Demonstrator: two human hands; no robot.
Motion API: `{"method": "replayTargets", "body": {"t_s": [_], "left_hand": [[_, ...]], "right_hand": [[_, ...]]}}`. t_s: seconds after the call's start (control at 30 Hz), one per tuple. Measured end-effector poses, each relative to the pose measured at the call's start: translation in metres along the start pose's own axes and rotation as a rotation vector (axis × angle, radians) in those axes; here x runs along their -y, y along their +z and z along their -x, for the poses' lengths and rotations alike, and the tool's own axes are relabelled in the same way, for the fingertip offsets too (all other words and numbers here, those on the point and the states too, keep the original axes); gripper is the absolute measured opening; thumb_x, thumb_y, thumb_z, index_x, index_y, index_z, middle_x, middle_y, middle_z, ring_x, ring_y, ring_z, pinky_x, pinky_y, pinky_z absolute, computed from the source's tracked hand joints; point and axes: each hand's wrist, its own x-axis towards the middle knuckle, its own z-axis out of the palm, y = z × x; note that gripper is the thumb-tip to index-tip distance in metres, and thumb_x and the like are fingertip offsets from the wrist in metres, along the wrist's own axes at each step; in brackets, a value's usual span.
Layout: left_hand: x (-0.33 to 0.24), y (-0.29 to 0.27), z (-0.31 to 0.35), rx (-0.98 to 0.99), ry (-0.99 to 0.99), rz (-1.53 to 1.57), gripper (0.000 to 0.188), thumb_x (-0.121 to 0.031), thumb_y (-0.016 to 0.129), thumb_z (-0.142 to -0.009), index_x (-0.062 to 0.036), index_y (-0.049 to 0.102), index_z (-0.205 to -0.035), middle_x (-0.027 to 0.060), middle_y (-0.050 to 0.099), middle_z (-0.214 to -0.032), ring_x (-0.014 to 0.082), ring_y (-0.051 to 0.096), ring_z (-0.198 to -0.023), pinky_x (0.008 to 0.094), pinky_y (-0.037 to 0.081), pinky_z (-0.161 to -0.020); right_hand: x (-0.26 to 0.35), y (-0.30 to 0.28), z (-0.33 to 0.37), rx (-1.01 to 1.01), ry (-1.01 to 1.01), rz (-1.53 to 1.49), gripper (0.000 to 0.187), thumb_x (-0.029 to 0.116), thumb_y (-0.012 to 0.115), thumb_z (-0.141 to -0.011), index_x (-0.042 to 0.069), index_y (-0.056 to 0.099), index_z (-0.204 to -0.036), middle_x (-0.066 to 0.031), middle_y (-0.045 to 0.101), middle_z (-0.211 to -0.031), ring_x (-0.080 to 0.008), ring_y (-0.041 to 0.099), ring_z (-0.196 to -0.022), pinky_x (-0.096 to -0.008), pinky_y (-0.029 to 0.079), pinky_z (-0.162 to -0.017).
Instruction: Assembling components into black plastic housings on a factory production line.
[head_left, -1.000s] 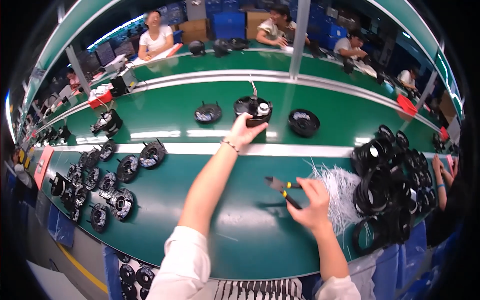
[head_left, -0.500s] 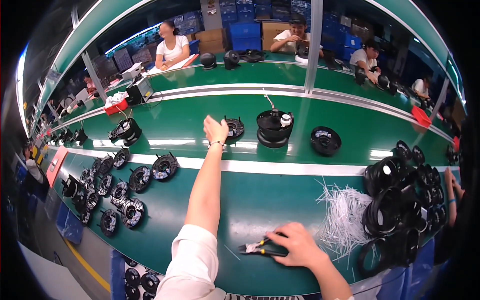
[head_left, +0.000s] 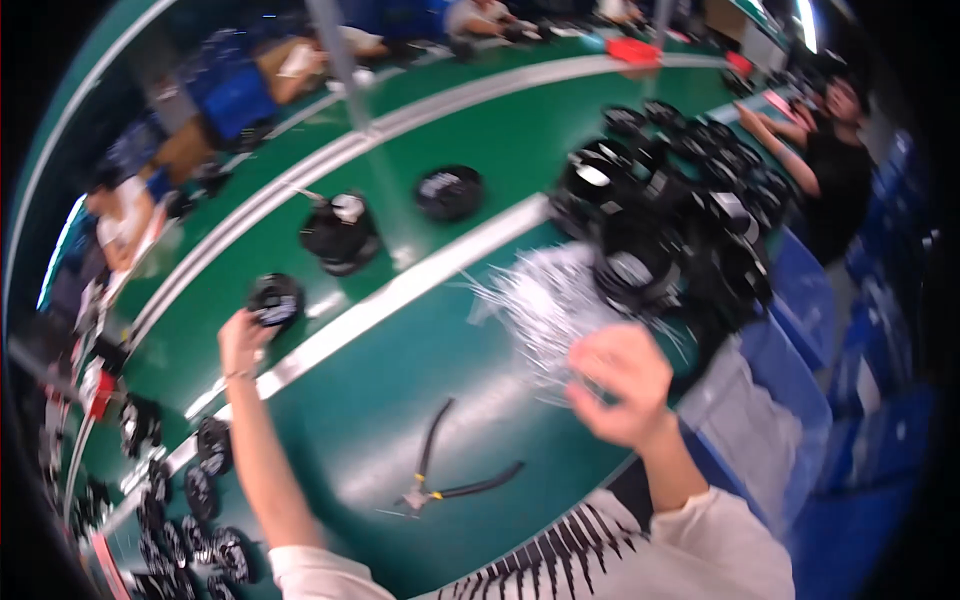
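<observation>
My left hand (head_left: 243, 343) reaches to the far left and has its fingers closed on the near edge of a black round housing part (head_left: 275, 303), which rests on the green surface beyond the white strip. My right hand (head_left: 625, 385) hovers by the heap of thin white plastic strips (head_left: 545, 305). Its fingers are loosely curled, slightly blurred, with a gap to the thumb and nothing visible in them. Cutting pliers with black handles (head_left: 428, 478) lie spread on the near table, apart from both hands.
Past the strip stand a black cylindrical housing (head_left: 340, 235) and a black round part (head_left: 450, 193). Black rings and housings (head_left: 640, 255) pile up at right. Several black discs (head_left: 200, 490) lie at lower left. A co-worker in black (head_left: 835, 170) sits at far right.
The view has swung to the right. My right hand has let go of the pliers and moved toward the white strips. My left hand, empty before, now grips the black round part.
</observation>
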Motion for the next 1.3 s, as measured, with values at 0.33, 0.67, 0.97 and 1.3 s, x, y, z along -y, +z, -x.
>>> {"method": "replayTargets", "body": {"t_s": [0.33,0.67,0.97,1.3], "left_hand": [[0.017,0.015,0.102,0.181,-0.179,0.480,0.007,0.006,0.048,-0.078,0.0042,0.054,-0.082,0.0133,0.061,-0.088,0.0214,0.060,-0.086,0.0315,0.049,-0.083],[0.026,0.047,0.160,0.236,-0.177,0.432,0.034,0.005,0.043,-0.080,0.0038,0.044,-0.114,0.0124,0.055,-0.110,0.0189,0.057,-0.095,0.0299,0.049,-0.084],[0.028,0.050,0.176,0.257,-0.113,0.351,0.035,0.003,0.044,-0.080,0.0012,0.042,-0.115,0.0098,0.054,-0.109,0.0182,0.056,-0.096,0.0308,0.046,-0.088],[0.025,0.064,0.198,0.171,-0.006,0.343,0.055,0.011,0.048,-0.074,-0.0074,0.032,-0.123,0.0098,0.050,-0.113,0.0225,0.052,-0.104,0.0380,0.046,-0.086]], "right_hand": [[-0.051,-0.054,0.051,0.056,0.397,0.569,0.041,0.029,0.077,-0.054,0.003,0.064,-0.083,-0.0053,0.059,-0.087,-0.0227,0.051,-0.083,-0.0329,0.039,-0.074],[-0.033,-0.060,0.057,0.116,0.407,0.581,0.009,0.011,0.068,-0.065,0.005,0.061,-0.064,-0.0044,0.061,-0.069,-0.0220,0.054,-0.069,-0.0336,0.038,-0.064],[-0.045,-0.034,0.069,0.171,0.507,0.570,0.012,0.014,0.066,-0.069,0.003,0.063,-0.064,-0.0100,0.062,-0.067,-0.0266,0.057,-0.066,-0.0363,0.041,-0.062],[0.069,-0.006,0.005,0.168,-0.020,0.145,0.011,-0.001,0.068,-0.061,0.003,0.059,-0.067,-0.0091,0.062,-0.070,-0.0212,0.057,-0.057,-0.0270,0.043,-0.052]]}}
